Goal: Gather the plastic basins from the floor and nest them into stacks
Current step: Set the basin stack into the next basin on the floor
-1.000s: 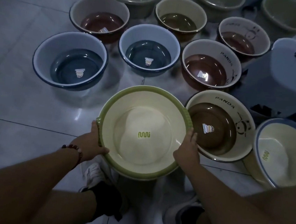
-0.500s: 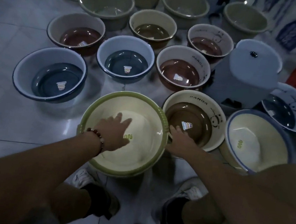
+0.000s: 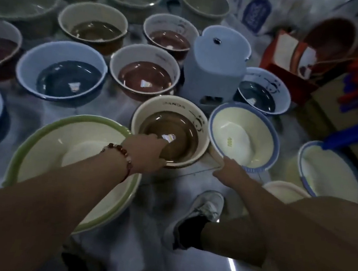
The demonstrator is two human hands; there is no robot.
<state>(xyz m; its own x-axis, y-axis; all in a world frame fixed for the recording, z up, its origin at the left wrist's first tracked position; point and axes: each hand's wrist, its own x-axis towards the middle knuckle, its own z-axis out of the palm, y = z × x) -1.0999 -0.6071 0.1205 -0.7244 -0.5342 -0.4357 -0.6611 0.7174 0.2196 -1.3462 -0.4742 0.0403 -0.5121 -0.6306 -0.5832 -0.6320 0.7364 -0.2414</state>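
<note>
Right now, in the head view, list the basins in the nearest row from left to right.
Green-rimmed cream basin → brown-bottomed panda basin, left hand reaching in → tilted blue-rimmed cream basin, right hand at its rim → another blue-rimmed cream basin.

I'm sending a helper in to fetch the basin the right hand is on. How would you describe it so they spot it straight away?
Start at the pale upturned stool standing among the basins; directly in front of it, nearer the person, lies the blue-rimmed cream basin, tilted, its near rim held by the right hand. Unlike the brown-bottomed panda basin to its left, it is cream inside with a blue rim.
</note>
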